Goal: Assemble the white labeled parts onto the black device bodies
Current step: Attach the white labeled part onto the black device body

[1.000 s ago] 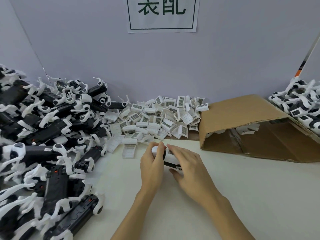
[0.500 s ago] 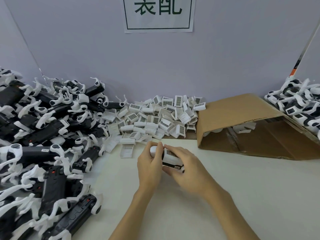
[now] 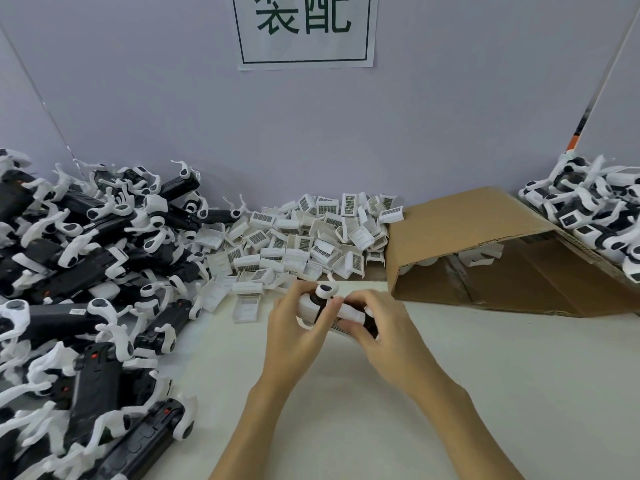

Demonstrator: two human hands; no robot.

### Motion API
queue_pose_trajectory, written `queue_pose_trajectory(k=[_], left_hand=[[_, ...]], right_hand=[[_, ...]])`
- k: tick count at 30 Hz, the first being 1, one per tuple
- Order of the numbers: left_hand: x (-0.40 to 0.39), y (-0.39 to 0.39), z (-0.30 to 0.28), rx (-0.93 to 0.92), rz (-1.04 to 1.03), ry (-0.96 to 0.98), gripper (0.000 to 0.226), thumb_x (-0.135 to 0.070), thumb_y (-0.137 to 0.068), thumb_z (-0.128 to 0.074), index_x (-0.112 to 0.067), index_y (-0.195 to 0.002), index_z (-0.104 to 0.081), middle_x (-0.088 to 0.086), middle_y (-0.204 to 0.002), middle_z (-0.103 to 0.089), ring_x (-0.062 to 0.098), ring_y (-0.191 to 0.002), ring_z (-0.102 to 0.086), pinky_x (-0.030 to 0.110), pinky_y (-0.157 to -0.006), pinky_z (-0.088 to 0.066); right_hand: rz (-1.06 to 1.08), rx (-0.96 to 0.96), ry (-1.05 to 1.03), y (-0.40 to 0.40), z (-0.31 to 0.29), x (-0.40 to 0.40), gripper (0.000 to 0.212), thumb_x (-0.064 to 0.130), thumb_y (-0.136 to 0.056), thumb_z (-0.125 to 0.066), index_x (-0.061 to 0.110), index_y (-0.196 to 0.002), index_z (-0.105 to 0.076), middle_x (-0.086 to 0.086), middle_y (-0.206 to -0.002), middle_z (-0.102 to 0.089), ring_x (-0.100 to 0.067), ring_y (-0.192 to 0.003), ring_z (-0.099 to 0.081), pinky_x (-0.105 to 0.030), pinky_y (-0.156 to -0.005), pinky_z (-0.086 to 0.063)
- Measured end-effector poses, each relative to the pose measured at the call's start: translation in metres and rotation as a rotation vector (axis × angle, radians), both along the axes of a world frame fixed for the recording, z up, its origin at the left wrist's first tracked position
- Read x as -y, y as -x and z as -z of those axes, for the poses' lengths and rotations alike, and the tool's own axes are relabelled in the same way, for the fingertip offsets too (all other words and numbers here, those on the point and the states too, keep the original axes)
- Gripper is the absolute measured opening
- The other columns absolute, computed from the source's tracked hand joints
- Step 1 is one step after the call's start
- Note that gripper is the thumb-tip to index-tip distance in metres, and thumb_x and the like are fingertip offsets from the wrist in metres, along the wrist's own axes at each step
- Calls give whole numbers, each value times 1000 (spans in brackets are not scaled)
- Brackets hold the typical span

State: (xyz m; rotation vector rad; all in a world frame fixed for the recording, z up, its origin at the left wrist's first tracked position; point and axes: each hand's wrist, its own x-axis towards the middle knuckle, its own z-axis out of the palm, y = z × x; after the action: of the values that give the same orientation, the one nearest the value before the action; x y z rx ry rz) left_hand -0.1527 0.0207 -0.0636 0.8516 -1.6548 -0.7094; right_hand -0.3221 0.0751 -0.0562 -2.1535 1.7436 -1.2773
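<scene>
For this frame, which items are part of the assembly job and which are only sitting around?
Part of the job:
- black device body, held in both hands
- white labeled part on it
- left hand, right hand
- pile of white labeled parts
- pile of black device bodies

Just lying about:
- cardboard box on its side
- paper sign on the wall

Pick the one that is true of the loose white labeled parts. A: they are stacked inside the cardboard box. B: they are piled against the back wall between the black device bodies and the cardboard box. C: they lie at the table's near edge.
B: the white labeled parts are heaped at the wall, with the black device bodies to their left and the cardboard box to their right.
</scene>
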Motion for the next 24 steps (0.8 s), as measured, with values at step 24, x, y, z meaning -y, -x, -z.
queue_pose_trajectory(k=[24], left_hand=[[2,4,5,-200,31,-293,50,-68,-84,-68,-31,-118,-68,-10,-111,-71,7,-109,-66,29,-92,-52]], right_hand=[[-61,62,72,-2,8,7,51,22,-96,-75,25,-142,-51,13,-144,-50,-5,-135,-50,-19,-107,-44]])
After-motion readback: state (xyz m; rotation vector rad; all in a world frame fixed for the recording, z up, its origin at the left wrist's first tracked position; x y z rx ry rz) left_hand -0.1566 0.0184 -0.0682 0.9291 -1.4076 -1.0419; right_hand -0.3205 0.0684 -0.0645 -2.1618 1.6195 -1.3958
